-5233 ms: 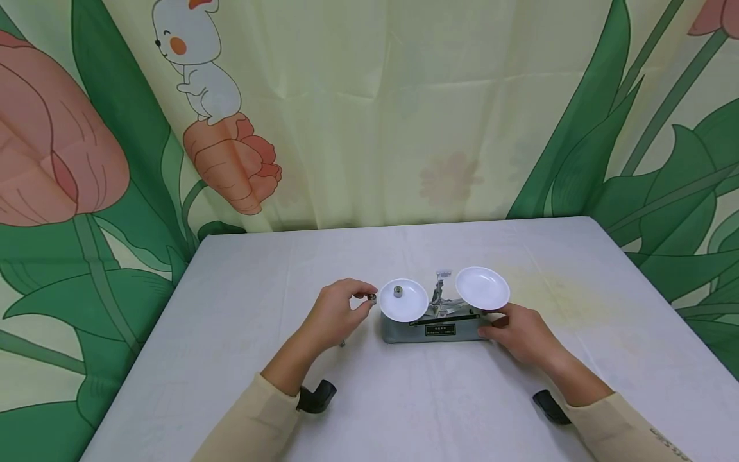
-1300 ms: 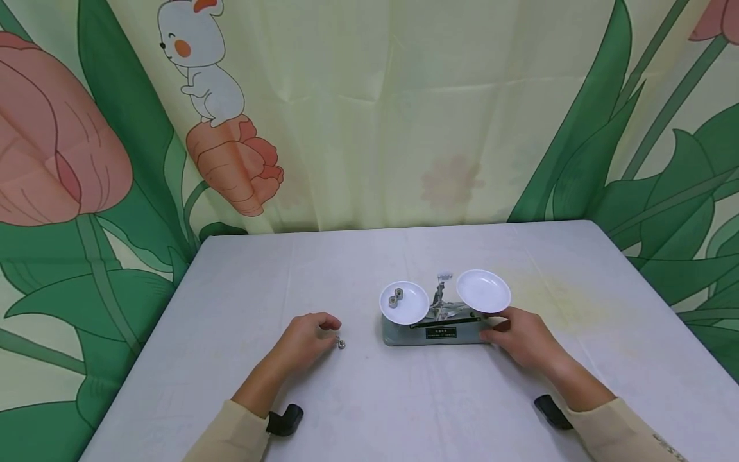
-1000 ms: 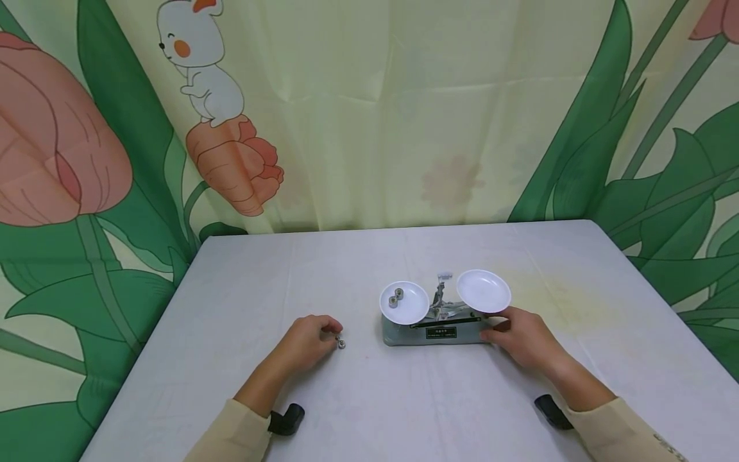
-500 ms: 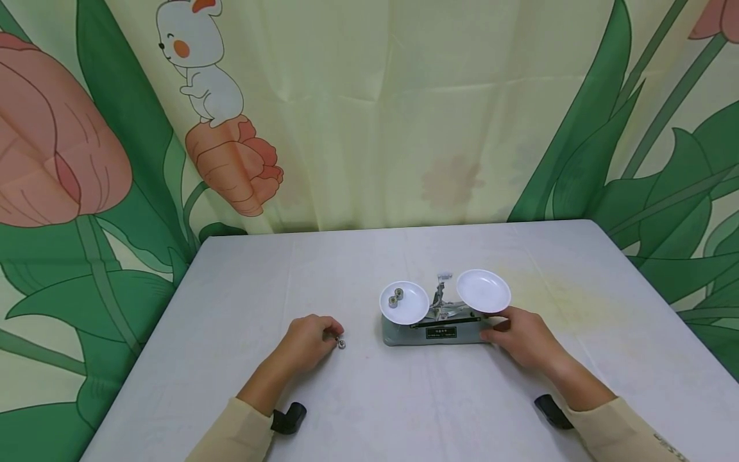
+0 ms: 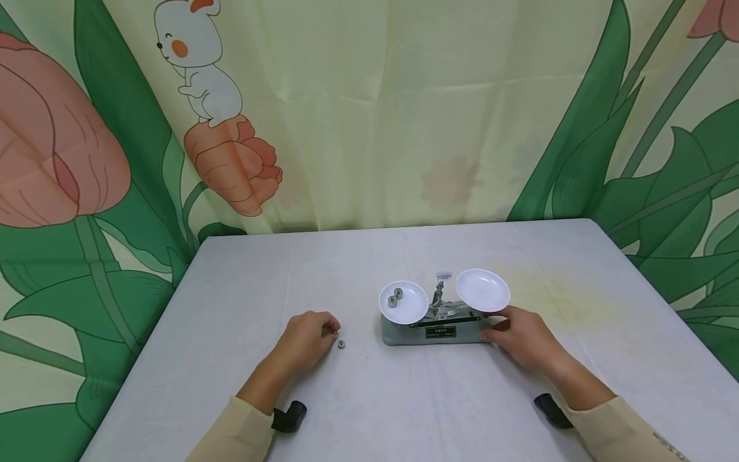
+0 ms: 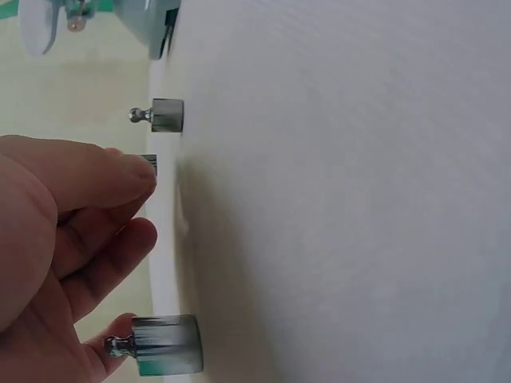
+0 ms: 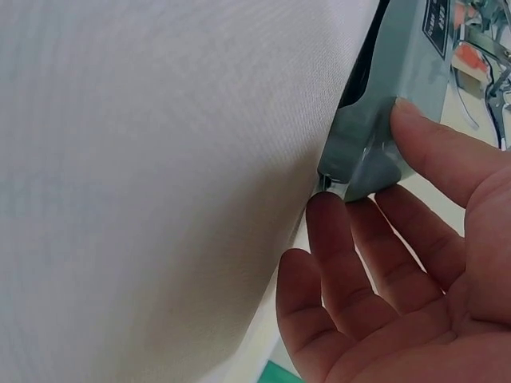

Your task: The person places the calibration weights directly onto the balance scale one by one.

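My left hand [image 5: 312,337] is low over the table, left of the balance scale. Its thumb and forefinger pinch a small metal weight [image 6: 152,163], mostly hidden by the fingers. Beside them a knobbed silver weight [image 6: 168,116] stands upright on the cloth, and a larger weight [image 6: 169,345] stands at the near side of the hand in the left wrist view. My right hand [image 5: 525,333] grips the right end of the scale's grey base [image 7: 375,136], thumb on the front, fingertips at its end and far side. Two weights [image 5: 395,298] sit in the left pan [image 5: 412,311].
The scale's right pan [image 5: 483,290] is bare and sits slightly higher in the head view. Between the pans rises the metal pointer post [image 5: 440,289]. A white cloth covers the table [image 5: 369,398]; a printed curtain [image 5: 369,128] hangs behind it.
A second weight has been put in the left pan. My left hand has moved away leftward and now pinches another weight, slightly lifted. The right hand has kept its grip on the base.
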Motion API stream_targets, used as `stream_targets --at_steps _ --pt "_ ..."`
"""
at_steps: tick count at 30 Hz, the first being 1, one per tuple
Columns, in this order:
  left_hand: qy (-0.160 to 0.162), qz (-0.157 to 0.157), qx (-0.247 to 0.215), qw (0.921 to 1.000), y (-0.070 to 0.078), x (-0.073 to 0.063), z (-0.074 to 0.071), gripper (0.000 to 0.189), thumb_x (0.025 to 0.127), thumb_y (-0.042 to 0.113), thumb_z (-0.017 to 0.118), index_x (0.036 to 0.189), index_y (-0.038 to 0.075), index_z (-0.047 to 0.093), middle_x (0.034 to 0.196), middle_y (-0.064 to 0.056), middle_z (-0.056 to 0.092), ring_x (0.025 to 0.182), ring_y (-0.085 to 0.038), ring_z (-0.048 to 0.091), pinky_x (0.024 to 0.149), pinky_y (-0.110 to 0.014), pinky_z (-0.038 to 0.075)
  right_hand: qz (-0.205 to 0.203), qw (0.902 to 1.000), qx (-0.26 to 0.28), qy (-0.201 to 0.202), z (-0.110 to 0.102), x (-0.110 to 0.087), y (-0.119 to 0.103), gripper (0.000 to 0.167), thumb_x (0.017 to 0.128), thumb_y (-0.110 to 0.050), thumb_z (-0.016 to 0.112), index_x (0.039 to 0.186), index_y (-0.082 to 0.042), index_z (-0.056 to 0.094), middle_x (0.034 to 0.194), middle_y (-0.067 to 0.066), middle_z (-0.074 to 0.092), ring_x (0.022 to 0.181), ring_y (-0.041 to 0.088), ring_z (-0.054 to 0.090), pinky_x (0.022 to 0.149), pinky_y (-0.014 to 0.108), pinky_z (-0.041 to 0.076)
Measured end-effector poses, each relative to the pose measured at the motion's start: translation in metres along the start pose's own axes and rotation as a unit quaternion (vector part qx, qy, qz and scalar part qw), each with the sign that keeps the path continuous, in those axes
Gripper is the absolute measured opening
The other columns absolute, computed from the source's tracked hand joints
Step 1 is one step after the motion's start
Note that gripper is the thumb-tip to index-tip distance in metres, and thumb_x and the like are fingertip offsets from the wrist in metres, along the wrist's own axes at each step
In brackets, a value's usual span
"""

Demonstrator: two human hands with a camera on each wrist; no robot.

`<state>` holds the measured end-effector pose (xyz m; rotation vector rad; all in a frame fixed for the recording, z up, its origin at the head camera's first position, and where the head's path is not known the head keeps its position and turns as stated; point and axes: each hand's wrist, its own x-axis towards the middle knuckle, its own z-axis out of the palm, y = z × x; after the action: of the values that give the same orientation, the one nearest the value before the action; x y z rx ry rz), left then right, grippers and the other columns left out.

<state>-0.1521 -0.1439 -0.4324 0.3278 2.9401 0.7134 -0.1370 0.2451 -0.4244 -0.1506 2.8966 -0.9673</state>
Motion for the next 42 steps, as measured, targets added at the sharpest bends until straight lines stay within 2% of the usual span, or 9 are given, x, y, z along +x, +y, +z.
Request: stream_targets --at_steps 6,12,21,30,36,42 --pt "0.012 0.003 -0.025 0.9996 0.005 0.000 -0.010 0.011 0.089 0.003 0.070 0.096 0.011 0.072 0.093 0.003 0.068 0.097 -0.022 0.063 0.086 -0.039 0.053 0.003 1.0000 0.001 -0.002 -0.001 0.000 -0.001 0.055 0.083 -0.019 0.081 0.126 0.007 0.060 0.115 0.023 0.067 0.095 0.034 0.068 0.077 0.048 0.054" --pt "0.010 0.005 -0.027 0.9996 0.011 0.002 -0.016 0.009 0.090 0.005 0.071 0.097 0.011 0.072 0.095 0.002 0.069 0.099 -0.023 0.063 0.087 -0.040 0.052 0.005 1.0000 0.007 -0.005 -0.001 0.001 -0.001 0.054 0.084 -0.019 0.081 0.126 0.008 0.060 0.117 0.024 0.067 0.095 0.034 0.068 0.076 0.048 0.055" --pt "0.025 0.033 -0.051 0.9978 0.019 0.001 -0.022 0.010 0.091 0.004 0.070 0.100 0.009 0.071 0.098 0.001 0.069 0.101 -0.024 0.062 0.090 -0.042 0.051 0.011 0.9999 0.006 -0.010 -0.002 0.000 -0.002 0.055 0.084 -0.019 0.080 0.127 0.008 0.059 0.116 0.024 0.067 0.096 0.034 0.067 0.077 0.048 0.055" --pt "0.028 0.053 -0.093 0.9938 0.036 -0.001 -0.031 0.011 0.092 0.002 0.068 0.103 0.005 0.069 0.097 -0.001 0.066 0.100 -0.028 0.064 0.087 -0.041 0.053 0.016 0.9998 0.004 -0.011 -0.002 0.000 -0.003 0.055 0.084 -0.019 0.080 0.127 0.008 0.059 0.116 0.024 0.067 0.096 0.034 0.067 0.077 0.047 0.055" --pt "0.041 0.063 -0.107 0.9914 0.046 0.001 -0.034 0.012 0.092 0.002 0.068 0.103 0.004 0.069 0.096 -0.001 0.066 0.096 -0.026 0.064 0.086 -0.040 0.054 0.013 0.9998 0.007 -0.010 -0.002 0.000 -0.002 0.055 0.084 -0.019 0.080 0.127 0.007 0.059 0.118 0.024 0.066 0.095 0.033 0.067 0.076 0.047 0.055" --pt "0.062 0.093 -0.112 0.9874 0.053 0.003 -0.035 0.012 0.091 0.001 0.069 0.101 0.007 0.068 0.094 0.001 0.065 0.090 -0.019 0.063 0.087 -0.039 0.054 0.015 0.9999 0.002 -0.007 -0.001 0.000 -0.001 0.056 0.083 -0.020 0.081 0.127 0.007 0.059 0.117 0.023 0.067 0.094 0.033 0.068 0.076 0.046 0.054"
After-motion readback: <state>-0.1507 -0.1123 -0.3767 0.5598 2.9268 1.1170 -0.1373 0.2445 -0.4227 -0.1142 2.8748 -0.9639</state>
